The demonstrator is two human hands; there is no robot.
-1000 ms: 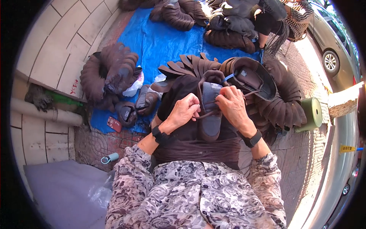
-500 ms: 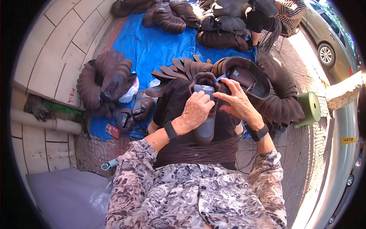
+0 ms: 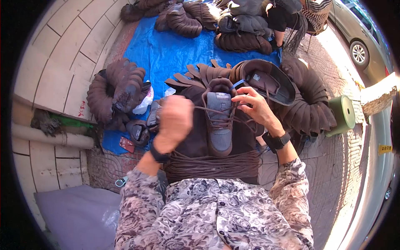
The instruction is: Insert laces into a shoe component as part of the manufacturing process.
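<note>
Between left hand (image 3: 175, 118) and nearer right hand (image 3: 259, 109), the shoe (image 3: 220, 142) is laid toe bodyward; its lace (image 3: 204, 108) is held in the blurred left fist; whether the tongue (image 3: 218, 104) is pinched by the right cannot be told.

Black wristbands (image 3: 283, 140) accompany grey floral sleeves (image 3: 141, 204).

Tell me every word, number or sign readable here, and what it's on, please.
Shoe tongue: pale print, too small to read.
Pale label inside the open shoe beyond: too small to read.
Wall: red handwritten marks, not copied out here.
Yellow panel at right: dark characters, too small to read.
</note>
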